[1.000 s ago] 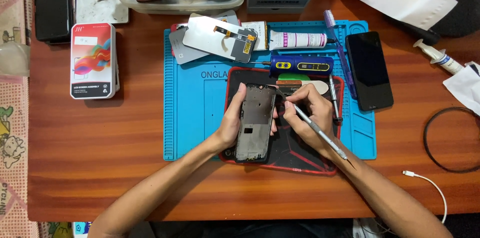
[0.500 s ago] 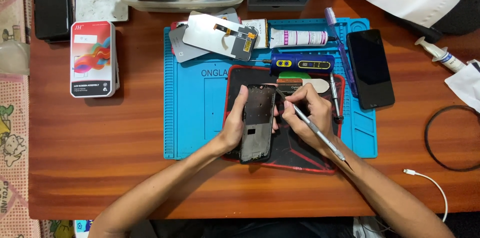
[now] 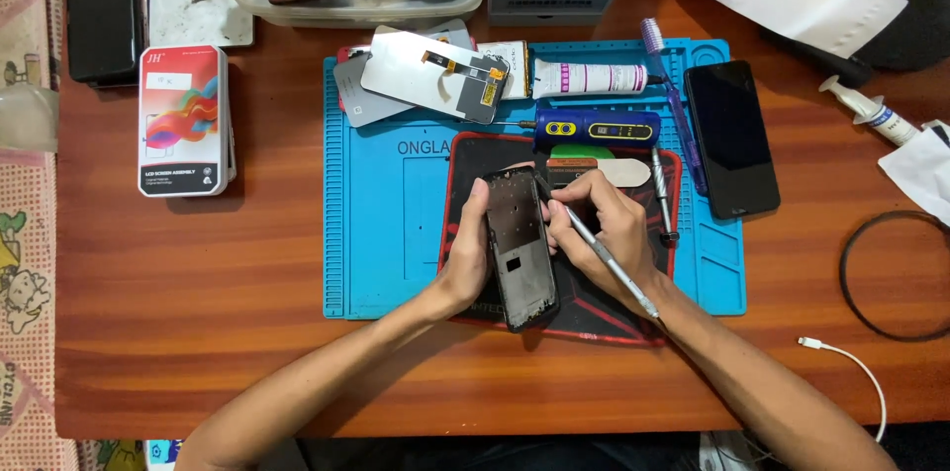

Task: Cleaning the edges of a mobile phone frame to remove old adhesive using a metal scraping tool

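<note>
My left hand (image 3: 468,255) grips a black phone frame (image 3: 520,251) by its left edge and holds it tilted on its side above a black and red mat (image 3: 604,318). My right hand (image 3: 612,234) holds a thin metal tool (image 3: 606,260) like a pen, with its tip against the upper right edge of the frame. Both hands work over the blue work mat (image 3: 381,224) in the middle of the wooden table.
A blue electric screwdriver (image 3: 597,127), a glue tube (image 3: 586,78), a loose screen panel (image 3: 435,73) and a black phone (image 3: 730,137) lie on the mat's far side. A boxed screen part (image 3: 182,121) sits left. A white cable (image 3: 851,372) and black ring (image 3: 891,275) lie right.
My left hand has turned the phone frame from lying flat to standing on its edge. The tool tip has moved up along the frame's right edge.
</note>
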